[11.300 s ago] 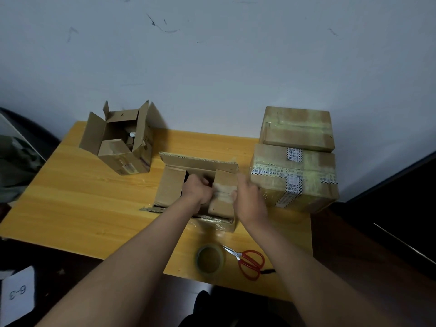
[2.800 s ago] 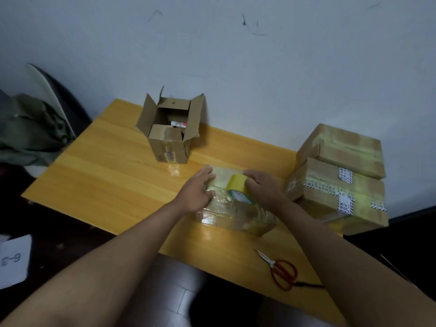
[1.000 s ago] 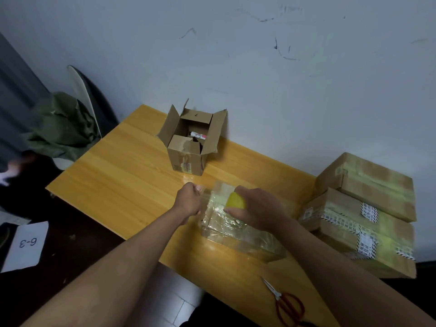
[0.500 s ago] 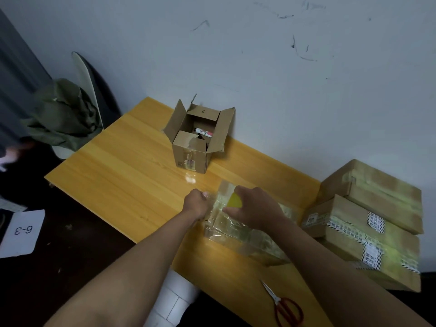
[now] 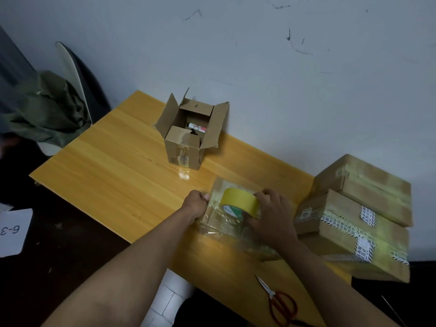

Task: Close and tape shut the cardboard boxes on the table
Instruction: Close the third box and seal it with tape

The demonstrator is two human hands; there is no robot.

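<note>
The tape roll (image 5: 239, 202) has lifted into view atop the taped box (image 5: 232, 223), gripped by right hand (image 5: 271, 215); left hand (image 5: 195, 205) fingers pinch the box's left edge.

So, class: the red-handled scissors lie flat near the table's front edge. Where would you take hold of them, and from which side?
Take the scissors by the red handle loops, coming from above at the near table edge. They lie flat with closed blades pointing away toward the boxes, so the loops are the nearest, blunt part and likely safest.
</note>
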